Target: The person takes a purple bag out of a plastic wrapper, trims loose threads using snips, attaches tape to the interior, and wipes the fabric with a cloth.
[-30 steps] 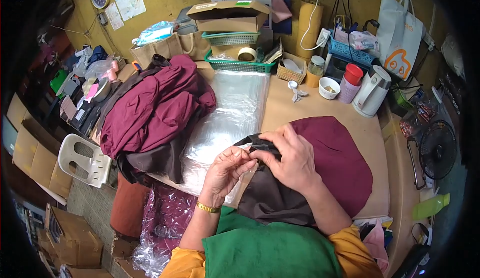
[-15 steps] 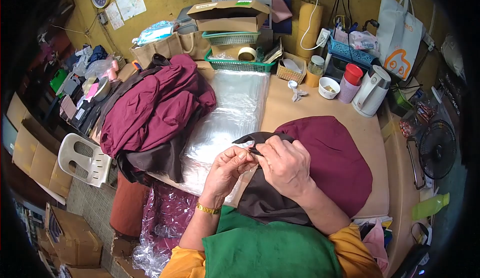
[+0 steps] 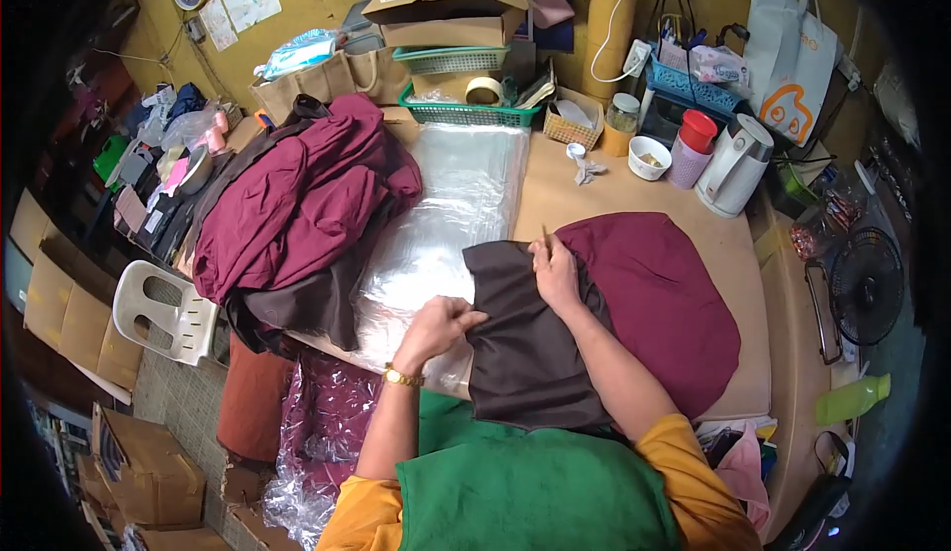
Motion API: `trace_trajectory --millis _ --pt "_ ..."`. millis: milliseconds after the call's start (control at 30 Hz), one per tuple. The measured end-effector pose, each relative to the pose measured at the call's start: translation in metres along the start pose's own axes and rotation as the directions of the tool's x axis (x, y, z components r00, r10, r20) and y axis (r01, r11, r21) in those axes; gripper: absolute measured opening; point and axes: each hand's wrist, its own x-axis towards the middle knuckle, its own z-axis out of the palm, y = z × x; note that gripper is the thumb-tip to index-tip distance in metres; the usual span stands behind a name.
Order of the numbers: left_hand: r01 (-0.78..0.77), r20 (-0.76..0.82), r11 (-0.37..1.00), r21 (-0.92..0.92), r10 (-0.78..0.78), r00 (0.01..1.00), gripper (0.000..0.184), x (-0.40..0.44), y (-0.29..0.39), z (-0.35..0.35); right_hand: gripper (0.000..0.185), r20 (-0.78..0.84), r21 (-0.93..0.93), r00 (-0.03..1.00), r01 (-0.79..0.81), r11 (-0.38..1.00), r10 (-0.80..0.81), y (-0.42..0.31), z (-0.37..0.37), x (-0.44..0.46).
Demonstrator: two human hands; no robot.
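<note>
Dark brown cloth (image 3: 525, 353) lies spread on the table in front of me, joined to or touching a maroon cloth (image 3: 664, 313) on its right. My left hand (image 3: 439, 329) pinches the left edge of the dark cloth between thumb and finger. Closed near the cloth's top edge, my right hand (image 3: 555, 272) has a small thin item sticking up from its fingers, too small to name. Left of the hands lies a stack of clear plastic sheets (image 3: 461, 184), and beyond it a heap of maroon and dark cloth (image 3: 297, 204).
Green baskets (image 3: 466, 115) with a cardboard box on top stand at the back. A white bowl (image 3: 649, 158), a red-lidded cup (image 3: 696, 133) and a kettle (image 3: 735, 166) are at the back right. A white chair (image 3: 166, 311) stands left of the table.
My hands, earlier close together on the bunched dark cloth, have moved apart. The dark cloth now lies flatter between them. The view has shifted slightly.
</note>
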Motion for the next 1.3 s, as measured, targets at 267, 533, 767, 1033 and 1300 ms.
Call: trace_trajectory --millis 267,533,767,1033,1300 --pt "0.039 -0.463 0.989 0.140 0.031 0.886 0.030 0.004 -0.026 -0.029 0.033 0.218 -0.432 0.968 -0.021 0.902 0.127 -0.005 -0.013 0.014" --pt "-0.150 -0.143 0.985 -0.084 0.137 0.980 0.040 0.042 -0.023 0.044 0.027 0.199 -0.468 0.977 0.161 0.869 -0.074 -0.003 -0.014 0.008" --pt "0.132 -0.035 0.966 -0.222 -0.143 0.989 0.025 -0.006 -0.012 0.000 0.024 -0.080 -0.306 0.997 -0.029 0.952 0.005 0.012 -0.012 0.014" --pt "0.008 -0.502 0.999 -0.053 -0.033 0.864 0.030 -0.003 -0.045 -0.014 0.027 -0.167 -0.206 0.985 -0.079 0.975 0.045 0.014 -0.014 0.018" --pt "-0.156 -0.311 0.956 -0.246 0.075 0.947 0.033 0.016 -0.013 0.058 0.025 -0.203 -0.184 0.978 0.012 0.983 -0.051 0.028 -0.010 0.023"
